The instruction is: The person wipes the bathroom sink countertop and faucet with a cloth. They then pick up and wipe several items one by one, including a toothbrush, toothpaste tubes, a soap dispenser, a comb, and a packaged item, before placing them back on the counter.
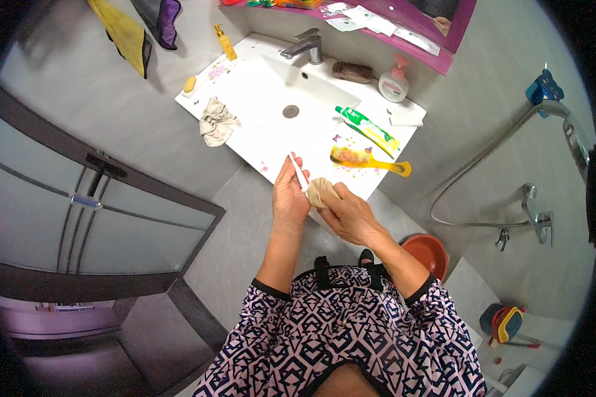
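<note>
One white washbasin (271, 99) anchors the scene, and two bare hands meet just off its near edge. The left hand (290, 193) is closed around one slim white object with a red edge (299, 172), upright and pinched between thumb and fingers; what kind of thing it is cannot be told at this size. The right hand (352, 215) grips one small beige cloth (322, 192), bunched against that object, fingers wrapped tight around it. On the basin's rim lie one crumpled pale rag (217, 121) at its left side, one yellow soap bar (190, 84) beyond the rag, one yellow pump bottle (226, 44) at the far left corner, one chrome tap (303, 46) at the back, one brown brush (351, 71) right of the tap, and one white pump bottle with a pink label (395, 83) at the far right corner. Nearer the hands rest one green and yellow tube (368, 127) and one yellow comb (368, 160), side by side on the right rim. Above the basin a pink-framed shelf (404, 41) is cut off by the picture's top edge; the papers on it are too blurred to read. One red bowl (427, 255), below the basin's right corner, is partly hidden behind the right forearm.
</note>
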Tool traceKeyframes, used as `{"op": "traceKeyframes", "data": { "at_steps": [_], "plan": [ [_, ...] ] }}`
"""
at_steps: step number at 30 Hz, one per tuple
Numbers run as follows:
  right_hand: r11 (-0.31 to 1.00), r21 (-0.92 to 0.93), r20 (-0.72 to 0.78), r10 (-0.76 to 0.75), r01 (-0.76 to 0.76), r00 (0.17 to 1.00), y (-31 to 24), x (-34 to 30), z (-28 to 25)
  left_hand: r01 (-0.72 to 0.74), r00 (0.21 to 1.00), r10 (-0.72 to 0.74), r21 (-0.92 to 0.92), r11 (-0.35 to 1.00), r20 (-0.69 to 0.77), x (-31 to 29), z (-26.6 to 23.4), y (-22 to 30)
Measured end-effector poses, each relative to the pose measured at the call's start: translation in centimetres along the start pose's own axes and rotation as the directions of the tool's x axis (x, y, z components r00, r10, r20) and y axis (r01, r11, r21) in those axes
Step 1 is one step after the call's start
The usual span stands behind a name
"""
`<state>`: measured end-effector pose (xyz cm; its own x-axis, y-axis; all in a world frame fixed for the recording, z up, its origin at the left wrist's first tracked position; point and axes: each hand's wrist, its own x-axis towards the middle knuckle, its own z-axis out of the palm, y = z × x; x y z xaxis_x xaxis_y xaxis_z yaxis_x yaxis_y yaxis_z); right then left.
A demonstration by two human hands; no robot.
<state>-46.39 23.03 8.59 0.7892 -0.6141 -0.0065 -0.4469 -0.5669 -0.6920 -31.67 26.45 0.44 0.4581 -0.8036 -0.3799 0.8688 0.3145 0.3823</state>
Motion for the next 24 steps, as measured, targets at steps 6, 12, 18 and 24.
{"op": "traceKeyframes", "data": {
  "at_steps": [6,12,18,24],
  "plan": [
    [0.96,0.268,-0.348,0.016,0.083,0.937,1.8,1.8,-0.8,0.031,0.992,-0.045,0.118,0.993,0.115,-1.3,2.4,0.4],
    [0.984,0.161,-0.122,0.101,-0.081,0.987,0.7,2.6,-0.1,-0.04,0.982,0.011,0.15,0.988,0.188,-1.6,3.0,-0.4],
    [0.992,0.111,0.113,0.041,-0.054,0.993,1.7,-0.1,0.0,-0.157,0.986,0.164,0.207,0.966,-0.019,-1.0,2.7,1.2],
    [0.998,-0.007,-0.355,-0.054,0.055,0.933,-0.6,2.7,0.3,-0.08,0.983,0.046,0.185,0.979,0.18,-1.6,2.9,0.8]
  ]
}}
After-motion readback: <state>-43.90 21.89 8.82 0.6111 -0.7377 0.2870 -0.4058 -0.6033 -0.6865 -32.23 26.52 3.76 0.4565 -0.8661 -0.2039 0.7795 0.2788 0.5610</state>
